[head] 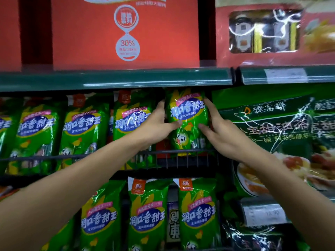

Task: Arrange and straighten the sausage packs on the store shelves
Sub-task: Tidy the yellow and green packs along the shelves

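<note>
A green sausage pack (187, 113) stands upright at the right end of the middle shelf row, behind a black wire rail (181, 153). My left hand (159, 124) grips its left edge, thumb across the front. My right hand (215, 127) grips its right edge, thumb on the front lower down. To the left stand more green packs (130, 116) of the same kind, several of them leaning. On the shelf below, three more packs (197, 214) stand in a row.
Red boxes (125, 33) fill the top shelf above a green shelf edge (116, 78). A large green bagged product (275, 134) sits right of the held pack. A dark pack (173, 221) shows between lower packs. A price tag (264, 214) hangs lower right.
</note>
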